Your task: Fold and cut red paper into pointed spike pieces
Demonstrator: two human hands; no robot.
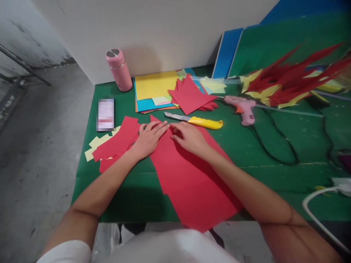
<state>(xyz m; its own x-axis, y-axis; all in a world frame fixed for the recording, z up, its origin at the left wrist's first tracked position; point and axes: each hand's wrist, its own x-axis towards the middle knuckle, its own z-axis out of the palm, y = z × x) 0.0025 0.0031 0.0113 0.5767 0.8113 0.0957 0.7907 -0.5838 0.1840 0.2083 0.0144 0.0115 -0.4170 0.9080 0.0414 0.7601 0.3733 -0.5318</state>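
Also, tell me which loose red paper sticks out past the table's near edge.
The large red sheet: its near end overhangs the table. The red scraps at left and the pointed red pieces beyond the yellow cutter lie farther in.

Before me, a green-topped table (131, 197) adjoins a smooth white upright panel (164, 33); leftward, a dark-stained whitish wall (41, 22) meets the grey concrete floor (41, 120).

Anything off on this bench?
Yes: the yellow utility knife lies with its blade out, just beyond the left hand and right hand. Also, the pink glue gun lies with its nozzle beside red cut-outs. No spill visible.
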